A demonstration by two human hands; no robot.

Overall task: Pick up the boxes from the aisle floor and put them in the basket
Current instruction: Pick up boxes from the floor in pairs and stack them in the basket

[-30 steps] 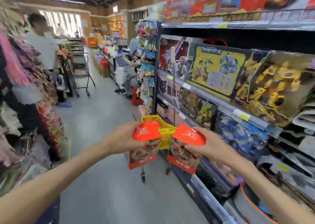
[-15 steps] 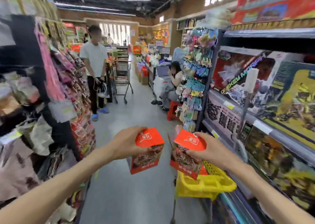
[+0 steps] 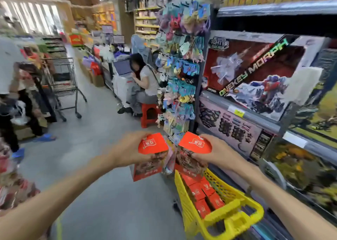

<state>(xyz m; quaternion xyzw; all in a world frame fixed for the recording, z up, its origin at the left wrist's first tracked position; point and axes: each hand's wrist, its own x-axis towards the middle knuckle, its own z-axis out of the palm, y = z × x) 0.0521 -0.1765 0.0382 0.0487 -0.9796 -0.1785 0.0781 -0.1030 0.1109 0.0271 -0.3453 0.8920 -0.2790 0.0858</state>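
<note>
Here, each hand is gripping one red-topped cardboard box: left hand (image 3: 127,153) holding the left box (image 3: 150,155), right hand (image 3: 214,153) holding the right box (image 3: 192,153), above the yellow plastic basket (image 3: 235,210); they are looking light and stiff, best held across the top.

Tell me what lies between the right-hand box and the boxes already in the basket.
Nothing: in the head view, the right-hand box hangs over the basket, open air down to the boxes inside.
</note>
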